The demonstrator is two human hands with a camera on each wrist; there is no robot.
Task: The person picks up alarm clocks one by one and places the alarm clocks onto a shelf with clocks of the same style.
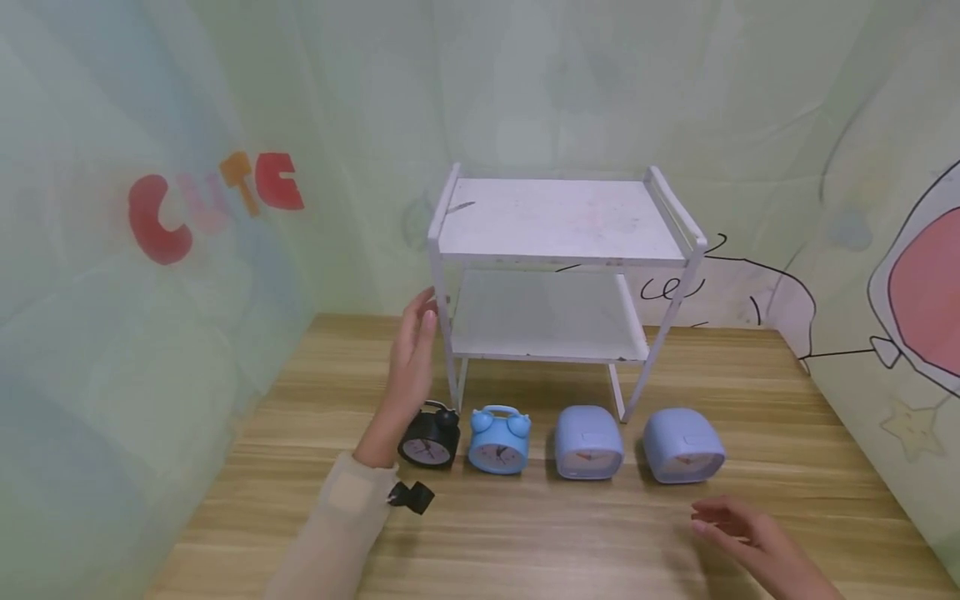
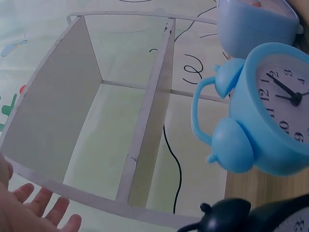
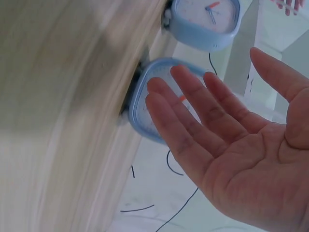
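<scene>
A white two-tier shelf rack (image 1: 562,218) stands on the wooden table. My left hand (image 1: 408,367) is raised at the rack's left front post, fingers loosely extended; in the left wrist view the fingers (image 2: 41,203) overlap the side rail. Below this hand is a black twin-bell alarm clock (image 1: 442,433), partly covered by the wrist. To its right a light-blue twin-bell alarm clock (image 1: 500,433) and two rounded lavender-blue clocks (image 1: 588,433) form a row before the rack. My right hand (image 1: 750,540) hovers palm inward, in front of the rightmost clock (image 1: 682,442), holding nothing.
Printed cloth hangs behind and at both sides, with red and orange letters (image 1: 279,181) at left and a pink balloon drawing (image 1: 930,287) at right. A black strap piece (image 1: 412,497) sticks out from the left sleeve. The wooden tabletop (image 1: 570,542) extends in front of the clocks.
</scene>
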